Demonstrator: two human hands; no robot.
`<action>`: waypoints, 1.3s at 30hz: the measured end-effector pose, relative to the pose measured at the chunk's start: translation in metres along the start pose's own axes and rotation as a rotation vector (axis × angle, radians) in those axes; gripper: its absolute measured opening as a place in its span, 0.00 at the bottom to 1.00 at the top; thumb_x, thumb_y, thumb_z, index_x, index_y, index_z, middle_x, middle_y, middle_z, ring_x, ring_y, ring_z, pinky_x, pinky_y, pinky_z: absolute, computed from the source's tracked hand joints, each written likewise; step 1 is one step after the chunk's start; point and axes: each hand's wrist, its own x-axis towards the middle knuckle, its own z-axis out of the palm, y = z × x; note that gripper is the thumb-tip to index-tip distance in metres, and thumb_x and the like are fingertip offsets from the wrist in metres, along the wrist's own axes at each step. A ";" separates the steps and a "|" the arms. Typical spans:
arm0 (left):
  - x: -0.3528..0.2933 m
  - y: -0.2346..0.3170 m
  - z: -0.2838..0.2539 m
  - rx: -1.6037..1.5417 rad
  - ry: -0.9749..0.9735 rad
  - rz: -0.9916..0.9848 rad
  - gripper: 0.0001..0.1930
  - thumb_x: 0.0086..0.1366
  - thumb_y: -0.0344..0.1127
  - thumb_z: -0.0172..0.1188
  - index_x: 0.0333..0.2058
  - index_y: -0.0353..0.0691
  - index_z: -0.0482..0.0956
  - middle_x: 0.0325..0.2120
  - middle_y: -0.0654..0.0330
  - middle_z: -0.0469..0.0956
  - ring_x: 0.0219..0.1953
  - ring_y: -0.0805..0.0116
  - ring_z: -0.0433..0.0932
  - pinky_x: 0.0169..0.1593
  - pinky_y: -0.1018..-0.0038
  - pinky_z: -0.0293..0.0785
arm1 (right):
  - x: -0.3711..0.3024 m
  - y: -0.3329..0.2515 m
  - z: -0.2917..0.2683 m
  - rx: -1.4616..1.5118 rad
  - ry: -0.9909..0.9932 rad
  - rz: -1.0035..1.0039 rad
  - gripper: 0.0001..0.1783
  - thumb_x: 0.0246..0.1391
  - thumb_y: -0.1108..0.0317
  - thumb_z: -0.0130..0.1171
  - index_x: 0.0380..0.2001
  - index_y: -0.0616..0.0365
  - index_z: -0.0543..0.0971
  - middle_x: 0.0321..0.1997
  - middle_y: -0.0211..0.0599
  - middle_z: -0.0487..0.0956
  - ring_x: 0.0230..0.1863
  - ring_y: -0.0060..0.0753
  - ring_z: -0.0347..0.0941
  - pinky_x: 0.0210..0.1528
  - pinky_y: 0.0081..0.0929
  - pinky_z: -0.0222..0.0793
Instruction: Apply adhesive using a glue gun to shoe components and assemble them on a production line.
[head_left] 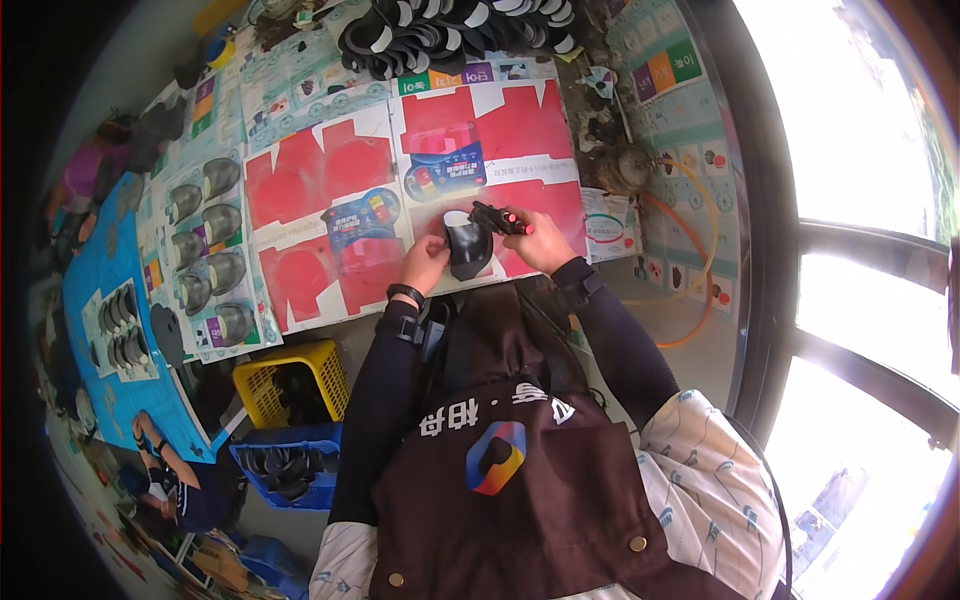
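Observation:
On the printed sheet at the table's near edge stands a glossy black slipper upper (468, 250) with a pale grey patch at its far end. My left hand (426, 264) is closed on its left edge, fingertips pinched together. In my right hand (541, 244) is a small black tool with red ends, which looks like a spray gun (490, 217). The tool's front lies close over the upper's far right side. My right fingers are wrapped round its body, so part of it is hidden.
Black uppers (440, 40) are heaped at the far edge; several more (222, 222) stand in rows at left. Yellow (290, 370) and blue (290, 435) crates sit below left. Orange hose (708, 290) loops at right beside windows. Other people work at the blue table (120, 240).

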 end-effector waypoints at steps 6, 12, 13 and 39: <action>-0.002 0.009 0.000 0.003 -0.027 0.003 0.12 0.68 0.31 0.62 0.47 0.36 0.75 0.36 0.60 0.80 0.33 0.71 0.82 0.37 0.74 0.80 | -0.024 0.020 -0.017 -0.076 -0.099 0.044 0.19 0.44 0.71 0.57 0.43 0.61 0.78 0.33 0.59 0.79 0.42 0.67 0.75 0.41 0.50 0.69; -0.005 0.018 -0.002 -0.026 -0.031 -0.046 0.10 0.68 0.32 0.61 0.45 0.36 0.76 0.34 0.61 0.80 0.33 0.72 0.82 0.37 0.74 0.80 | -0.020 0.015 -0.015 -0.030 -0.005 0.081 0.17 0.44 0.71 0.57 0.41 0.63 0.78 0.32 0.60 0.78 0.40 0.68 0.73 0.39 0.48 0.68; -0.005 0.020 -0.002 -0.027 -0.037 -0.046 0.10 0.68 0.32 0.61 0.45 0.36 0.76 0.33 0.61 0.80 0.33 0.72 0.81 0.37 0.74 0.80 | -0.021 0.018 -0.016 -0.029 -0.004 0.083 0.17 0.44 0.71 0.57 0.41 0.63 0.78 0.32 0.60 0.78 0.40 0.68 0.73 0.39 0.48 0.68; -0.003 0.011 -0.011 -0.096 -0.014 -0.095 0.12 0.68 0.33 0.61 0.47 0.36 0.75 0.36 0.59 0.80 0.34 0.70 0.82 0.36 0.73 0.79 | -0.016 0.011 -0.010 -0.018 -0.142 0.061 0.21 0.44 0.72 0.58 0.46 0.62 0.78 0.31 0.55 0.80 0.37 0.64 0.76 0.41 0.47 0.70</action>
